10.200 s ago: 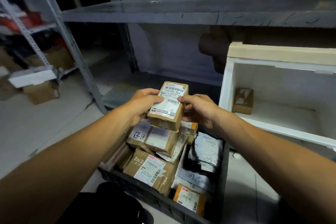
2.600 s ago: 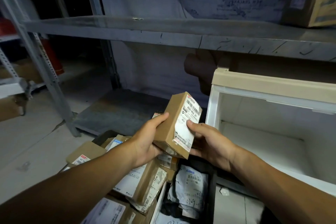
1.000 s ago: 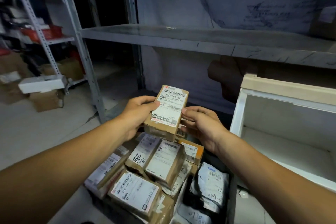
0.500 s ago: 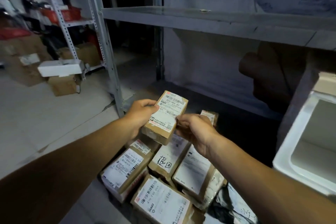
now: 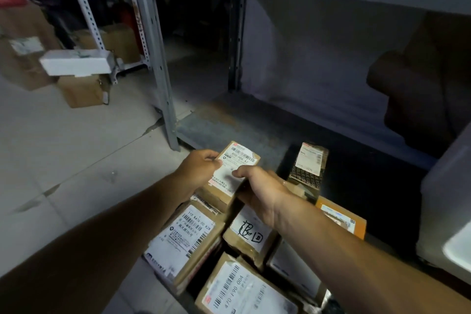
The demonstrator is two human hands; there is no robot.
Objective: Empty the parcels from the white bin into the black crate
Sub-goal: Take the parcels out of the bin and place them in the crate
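Since half a second before, I had lowered the parcel (image 5: pixel 235 169) onto the pile in the crate (image 5: pixel 356 181), left hand (image 5: pixel 197 169) gripping its nine o'clock edge, right hand (image 5: pixel 262 192) pinching its four o'clock edge, bin (image 5: pixel 443 201) at three o'clock.

From where I watch, the held parcel (image 5: pixel 235 169) sits dead centre between my left hand (image 5: pixel 197 168) at its 9 o'clock and my right hand (image 5: pixel 262 192) at its 4 o'clock, above the heap of parcels (image 5: pixel 193 239) in the crate at 6 o'clock. One small parcel (image 5: pixel 309 168) lies at 3 o'clock of the held one. The bin (image 5: pixel 443 211) stands far out at 4 o'clock, the shelf post (image 5: pixel 159 71) at 11 o'clock, with boxes (image 5: pixel 81 76) beyond it at 10 o'clock.
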